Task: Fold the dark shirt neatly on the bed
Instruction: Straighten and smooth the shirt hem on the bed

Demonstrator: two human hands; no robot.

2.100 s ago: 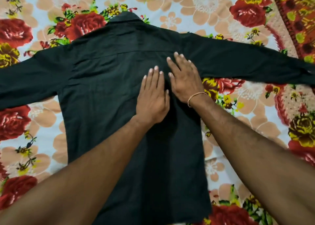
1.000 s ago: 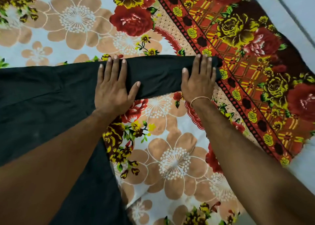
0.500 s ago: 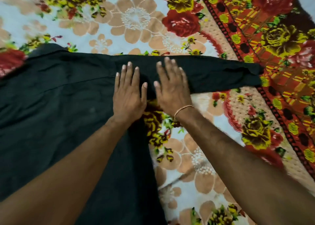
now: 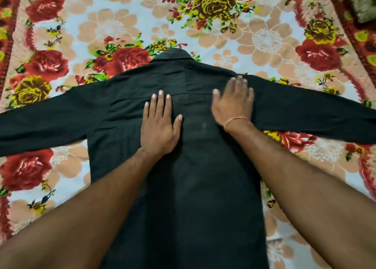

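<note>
Hands flat and open, left hand [image 4: 160, 129], right hand [image 4: 234, 103], on dark shirt [image 4: 203, 177], floral bedsheet [image 4: 122, 24].

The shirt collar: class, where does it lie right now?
In the head view the collar lies at the far end of the dark shirt, centred, beyond both flat hands, beside a red rose on the bedsheet.

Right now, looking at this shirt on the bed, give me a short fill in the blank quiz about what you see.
1. Both sleeves of the dark shirt lie spread ____.
2. The thin bracelet is on the ____ wrist.
3. The left hand rests ____ on the shirt.
4. The bedsheet has a ____ print.

Answers: out, right, flat, floral
</note>
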